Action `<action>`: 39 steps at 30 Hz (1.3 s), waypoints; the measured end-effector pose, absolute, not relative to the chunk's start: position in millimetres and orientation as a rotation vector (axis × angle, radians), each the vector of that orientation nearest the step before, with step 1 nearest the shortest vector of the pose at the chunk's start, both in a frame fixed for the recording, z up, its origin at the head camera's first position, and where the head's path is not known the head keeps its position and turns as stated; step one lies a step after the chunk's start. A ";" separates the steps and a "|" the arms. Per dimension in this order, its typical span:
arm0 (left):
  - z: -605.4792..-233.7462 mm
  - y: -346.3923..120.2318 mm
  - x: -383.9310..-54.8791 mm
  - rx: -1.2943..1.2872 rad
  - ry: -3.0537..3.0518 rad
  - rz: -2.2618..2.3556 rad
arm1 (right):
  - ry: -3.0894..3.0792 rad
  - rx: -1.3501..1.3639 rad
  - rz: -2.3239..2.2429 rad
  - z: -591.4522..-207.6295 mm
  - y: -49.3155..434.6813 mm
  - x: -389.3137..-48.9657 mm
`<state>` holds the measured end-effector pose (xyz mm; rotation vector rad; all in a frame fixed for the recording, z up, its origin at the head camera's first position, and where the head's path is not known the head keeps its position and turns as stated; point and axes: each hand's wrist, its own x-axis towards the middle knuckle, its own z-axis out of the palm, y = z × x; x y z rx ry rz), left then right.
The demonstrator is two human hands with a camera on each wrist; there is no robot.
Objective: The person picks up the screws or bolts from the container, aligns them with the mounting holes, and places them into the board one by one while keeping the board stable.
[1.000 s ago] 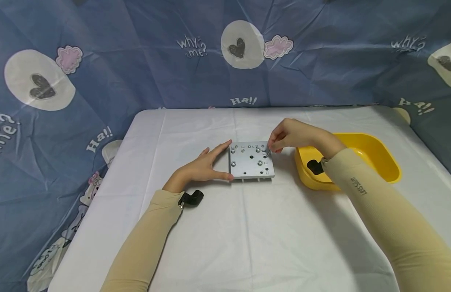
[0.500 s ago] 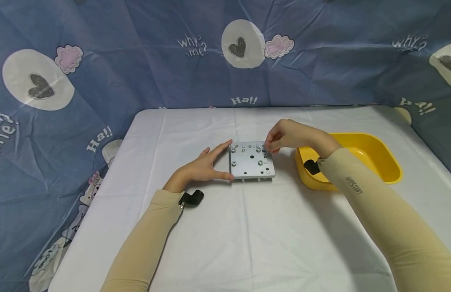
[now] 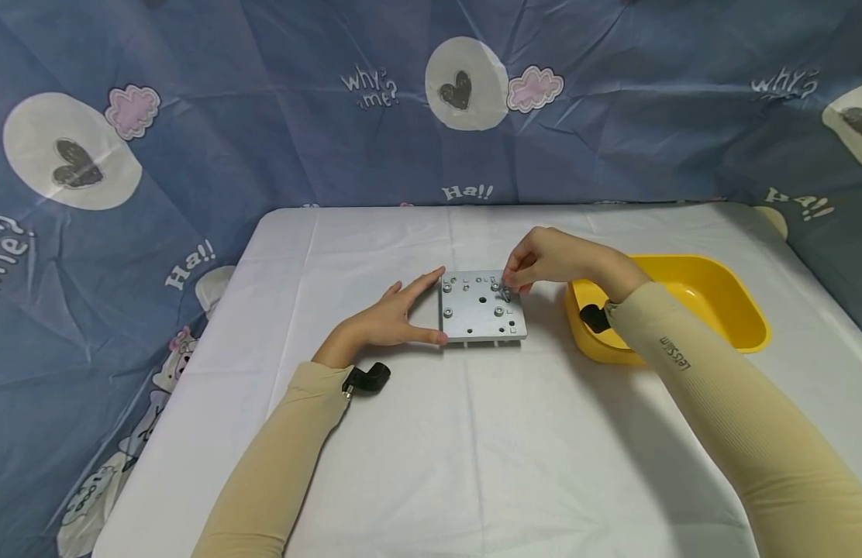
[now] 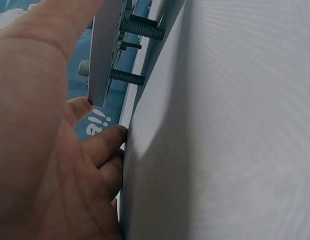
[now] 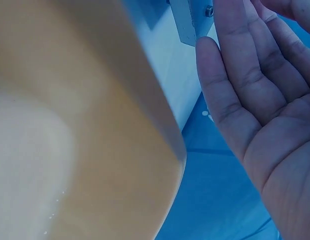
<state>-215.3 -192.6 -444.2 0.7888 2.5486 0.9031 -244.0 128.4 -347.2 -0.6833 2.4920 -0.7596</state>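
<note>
A silver metal plate with holes and several socket-head screws stands raised above the white table on screw shanks, seen under it in the left wrist view. My left hand spans its left side with straight fingers, index finger at the far corner and thumb at the near one. My right hand pinches a small, thin metal piece over a hole near the plate's right edge; its exact kind is too small to tell. In the right wrist view the fingertips hide the piece, and a plate corner shows beside them.
A yellow plastic bin stands right of the plate, under my right wrist; the forearm covers part of its inside. White cloth covers the table. A blue printed curtain hangs behind its far edge.
My right hand has shifted slightly left over the plate, and the thin metal piece in its fingertips has changed its tilt at the hole. My left hand and the plate stay in place.
</note>
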 end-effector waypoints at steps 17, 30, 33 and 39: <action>-444.6 -192.1 -215.9 0.795 2.551 0.899 | 2.464 -0.681 -0.749 -347.1 129.2 -242.0; -444.6 -192.4 -214.9 0.782 2.548 0.896 | 2.390 -0.630 -0.700 -345.5 129.7 -237.4; -444.5 -192.3 -214.8 0.778 2.549 0.896 | 2.423 -0.667 -0.687 -345.1 128.4 -238.9; -443.5 -192.2 -214.5 0.775 2.548 0.894 | 2.459 -0.696 -0.679 -344.1 124.8 -241.8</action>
